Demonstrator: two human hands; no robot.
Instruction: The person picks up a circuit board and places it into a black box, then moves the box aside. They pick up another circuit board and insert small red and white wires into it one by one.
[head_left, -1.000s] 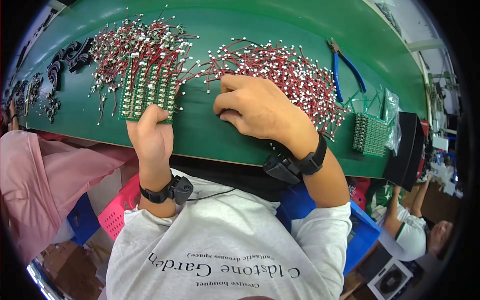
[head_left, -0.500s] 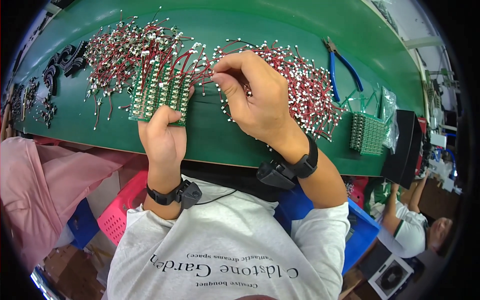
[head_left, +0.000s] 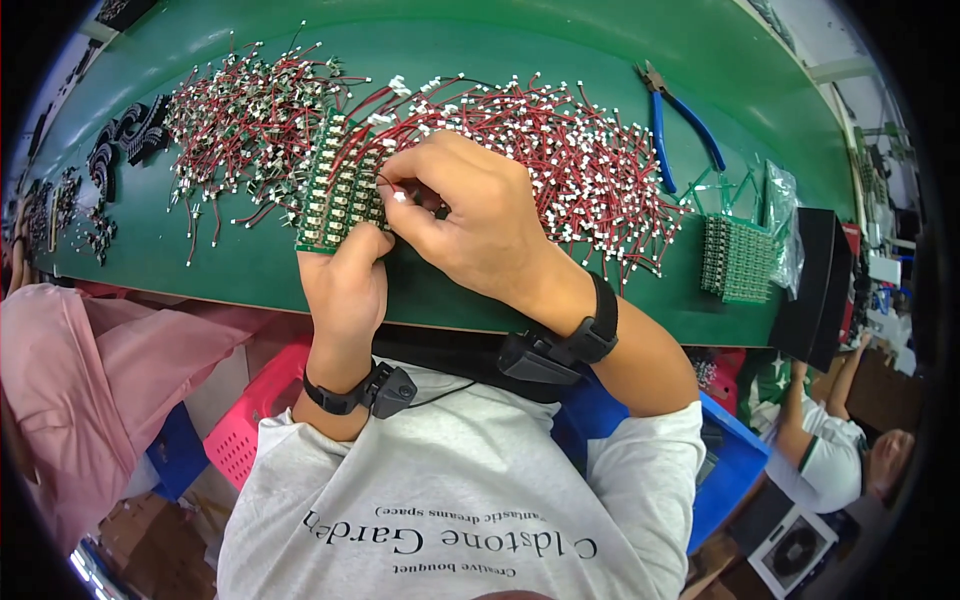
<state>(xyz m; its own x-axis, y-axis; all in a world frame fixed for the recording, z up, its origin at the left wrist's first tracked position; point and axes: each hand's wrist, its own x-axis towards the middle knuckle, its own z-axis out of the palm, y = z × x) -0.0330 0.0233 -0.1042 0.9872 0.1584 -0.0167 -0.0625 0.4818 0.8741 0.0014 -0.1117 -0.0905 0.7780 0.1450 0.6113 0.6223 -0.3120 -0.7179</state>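
Note:
My left hand (head_left: pixel 345 290) grips the near edge of a green circuit board panel (head_left: pixel 326 205) set with rows of small pale components. Red wires with white plugs stand up from the panel's far part. At its right side, my right hand (head_left: pixel 470 215) is closed, thumb and forefinger pinching a red wire lead (head_left: pixel 400 196) whose white plug shows by the thumb tip. The fingers hide part of the panel, and I cannot tell whether the lead's other end touches it. Behind my right hand spreads a heap of red wire leads (head_left: pixel 600 160) with white plugs.
Left of the panel lies a pile of small boards with red wires (head_left: pixel 240 125). Farther left are black strips (head_left: pixel 145 130). Blue-handled cutters (head_left: pixel 690 125), a stack of green panels (head_left: pixel 737 260) and a clear plastic bag (head_left: pixel 780 225) lie on the right. A co-worker (head_left: pixel 825 450) sits beyond.
The panel and my left hand have shifted right and turned more upright. My right hand has come left and down from the heap to the panel's right side with the lead.

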